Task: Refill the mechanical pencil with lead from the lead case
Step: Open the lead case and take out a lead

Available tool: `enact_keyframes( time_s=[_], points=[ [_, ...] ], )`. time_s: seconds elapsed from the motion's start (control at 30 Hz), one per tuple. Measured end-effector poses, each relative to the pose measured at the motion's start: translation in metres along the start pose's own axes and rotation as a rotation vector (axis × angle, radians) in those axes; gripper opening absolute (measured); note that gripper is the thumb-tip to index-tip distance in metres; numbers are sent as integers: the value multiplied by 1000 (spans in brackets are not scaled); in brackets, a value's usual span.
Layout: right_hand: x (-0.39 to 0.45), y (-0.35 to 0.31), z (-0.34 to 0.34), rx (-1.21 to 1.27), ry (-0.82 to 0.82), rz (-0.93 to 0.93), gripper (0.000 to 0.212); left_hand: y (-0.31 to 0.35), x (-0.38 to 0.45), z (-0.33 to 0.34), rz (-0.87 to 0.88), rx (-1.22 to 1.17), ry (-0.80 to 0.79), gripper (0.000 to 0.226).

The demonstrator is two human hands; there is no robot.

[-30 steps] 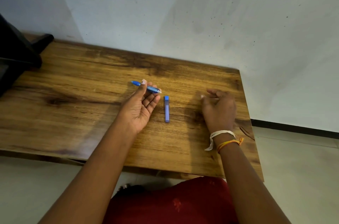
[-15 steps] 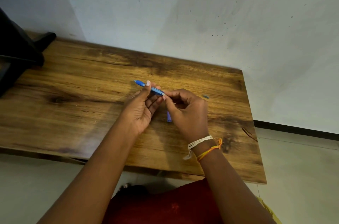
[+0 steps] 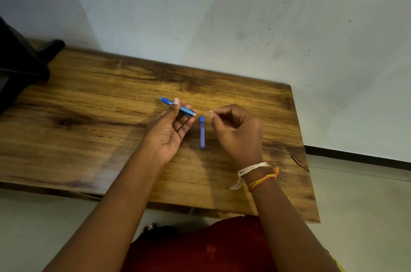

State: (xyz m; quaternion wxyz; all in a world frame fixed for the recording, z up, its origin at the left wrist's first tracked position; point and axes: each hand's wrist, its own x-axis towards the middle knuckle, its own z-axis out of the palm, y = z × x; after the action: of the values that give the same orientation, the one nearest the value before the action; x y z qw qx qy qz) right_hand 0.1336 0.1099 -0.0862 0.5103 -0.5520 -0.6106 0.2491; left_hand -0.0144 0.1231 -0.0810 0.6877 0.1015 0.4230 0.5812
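Head view: left hand [image 3: 170, 130] grips mechanical pencil [image 3: 178, 106] — right hand [image 3: 239, 132] pinched.

Your left hand [image 3: 171, 129] is raised palm up, thumb and fingers pinching the pencil [image 3: 178, 106]. Your right hand [image 3: 239, 133] hovers just to its right, knuckles up, fingers curled, thumb and forefinger pinched together. Thread bands circle your right wrist.
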Motion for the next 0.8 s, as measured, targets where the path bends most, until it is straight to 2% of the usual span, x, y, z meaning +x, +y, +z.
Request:
enact_keyframes(
  time_s=[0.13,0.27,0.37,0.8],
  points=[
    [13,23,-36,-305,178,126,15,0,-1,0,-1,28,-5,17],
    [17,40,-54,-478,278,311,16,-1,0,1,1,52,-7,17],
    [15,42,-57,-501,268,384,17,-2,-1,2,8,74,-1,17],
    [14,32,-59,-392,256,475,17,-2,0,0,9,73,10,16]
  ],
)
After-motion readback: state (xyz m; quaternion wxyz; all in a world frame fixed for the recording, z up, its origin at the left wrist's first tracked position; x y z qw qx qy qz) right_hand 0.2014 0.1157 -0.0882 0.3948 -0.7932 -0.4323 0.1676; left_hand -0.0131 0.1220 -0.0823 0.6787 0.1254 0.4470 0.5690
